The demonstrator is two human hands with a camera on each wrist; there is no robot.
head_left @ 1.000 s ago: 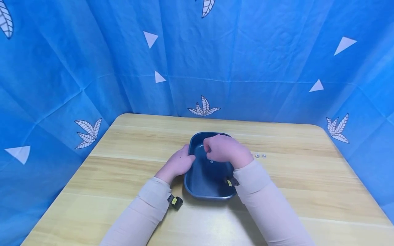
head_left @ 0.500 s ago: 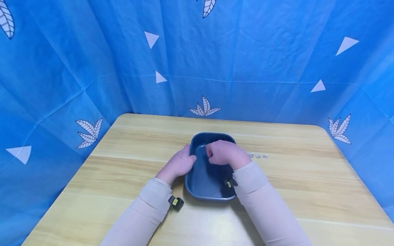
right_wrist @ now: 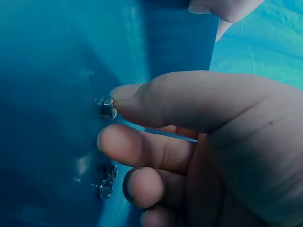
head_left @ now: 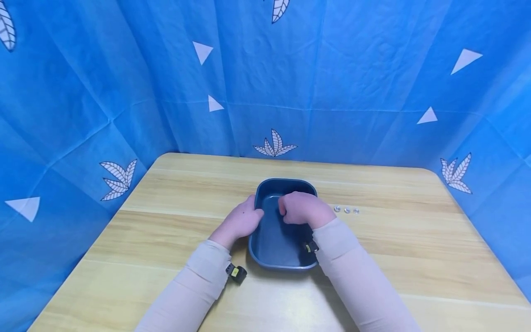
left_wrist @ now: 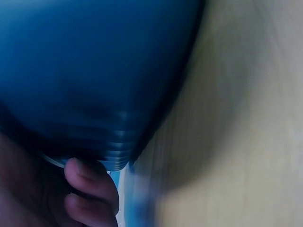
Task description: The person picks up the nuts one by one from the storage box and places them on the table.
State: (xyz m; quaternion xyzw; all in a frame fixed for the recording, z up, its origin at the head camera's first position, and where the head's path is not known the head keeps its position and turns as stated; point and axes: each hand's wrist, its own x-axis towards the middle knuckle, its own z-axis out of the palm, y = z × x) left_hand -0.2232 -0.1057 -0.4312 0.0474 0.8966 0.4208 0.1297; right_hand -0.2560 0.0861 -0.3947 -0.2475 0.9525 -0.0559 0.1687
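Observation:
A dark blue rectangular basin [head_left: 265, 246] with rounded corners stands on the table in the head view. My left hand [head_left: 242, 219] grips its left rim, thumb over the edge; in the left wrist view, curled fingers [left_wrist: 92, 189] show beside the outer wall [left_wrist: 94, 61]. My right hand [head_left: 302, 208] reaches down inside the basin with fingers curled. Close up in the right wrist view, its thumb [right_wrist: 156, 101] presses against a small metal nut [right_wrist: 108, 108] at the basin's floor; the index finger is mostly hidden behind the thumb. Two more nuts [right_wrist: 108, 182] lie below the other fingers.
Three small shiny round pieces [head_left: 347, 210] sit in a row on the wooden table [head_left: 415, 258], right of the basin. Blue patterned curtains [head_left: 352, 92] enclose the table's back and sides. A small black camera [head_left: 237, 273] hangs at the left wrist.
My right hand has moved down and slightly right within the basin, covering a nut seen below it earlier. The third piece in the table row has come into sight. The left hand stays put.

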